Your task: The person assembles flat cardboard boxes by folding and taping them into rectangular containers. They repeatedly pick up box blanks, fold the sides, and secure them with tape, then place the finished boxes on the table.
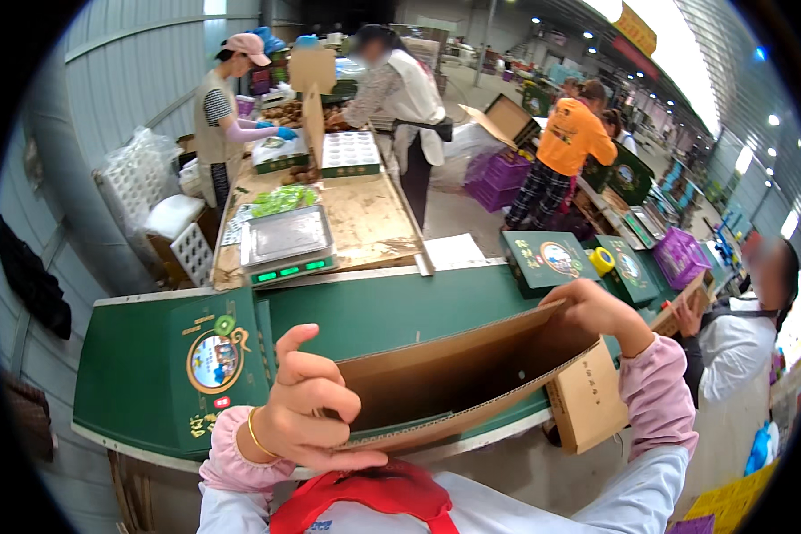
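A brown cardboard box (463,419) stands open in front of me, its dark inside facing up and its walls forming a long narrow mouth. At its left end my left hand (307,405) grips the near edge, with the index finger raised and the others curled. My right hand (596,311) is closed on the far right corner of the box, fingertips over the rim. A side flap (587,396) with printing hangs down on the right, below my right hand. The box's bottom is in shadow.
A green conveyor-like table (392,307) runs beneath, with a flat green printed carton (206,356) at left and closed green boxes (556,258) with yellow tape (602,261) at right. Ahead is a scale (288,242). Co-workers stand beyond; another person (748,334) works at right.
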`<state>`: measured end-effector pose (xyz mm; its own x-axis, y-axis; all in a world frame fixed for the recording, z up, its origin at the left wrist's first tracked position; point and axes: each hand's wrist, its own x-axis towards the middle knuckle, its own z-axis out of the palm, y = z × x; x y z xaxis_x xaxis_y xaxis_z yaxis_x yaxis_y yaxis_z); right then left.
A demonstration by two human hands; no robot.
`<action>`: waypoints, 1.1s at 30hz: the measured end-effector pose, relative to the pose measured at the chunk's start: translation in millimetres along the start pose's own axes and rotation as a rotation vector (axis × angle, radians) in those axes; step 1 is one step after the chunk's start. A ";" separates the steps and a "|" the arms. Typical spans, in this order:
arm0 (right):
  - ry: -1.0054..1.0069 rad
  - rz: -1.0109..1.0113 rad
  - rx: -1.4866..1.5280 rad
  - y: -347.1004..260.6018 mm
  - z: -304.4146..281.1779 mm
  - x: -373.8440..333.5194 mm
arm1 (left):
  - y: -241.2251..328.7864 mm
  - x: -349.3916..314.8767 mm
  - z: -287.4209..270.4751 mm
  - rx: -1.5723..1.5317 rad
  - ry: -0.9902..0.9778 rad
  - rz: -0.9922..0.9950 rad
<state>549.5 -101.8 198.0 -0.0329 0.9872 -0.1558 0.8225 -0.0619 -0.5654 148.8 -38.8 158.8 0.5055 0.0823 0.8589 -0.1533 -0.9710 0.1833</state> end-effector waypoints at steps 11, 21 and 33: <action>0.251 0.101 0.865 -10.3 60.2 55.3 | -20.9 -76.9 -1.5 -0.081 0.205 -0.467; 1.183 -0.869 0.923 -22.7 119.7 53.4 | -41.8 -85.5 -9.4 -0.165 0.229 -0.431; 0.954 -0.667 0.636 7.2 169.0 17.8 | -20.7 -60.9 17.8 -0.514 0.825 -0.591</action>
<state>458.8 -109.5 54.3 0.3001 0.5539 0.7766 0.3884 0.6727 -0.6298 136.3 -27.7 94.2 -0.0696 0.8041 0.5904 -0.5029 -0.5394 0.6754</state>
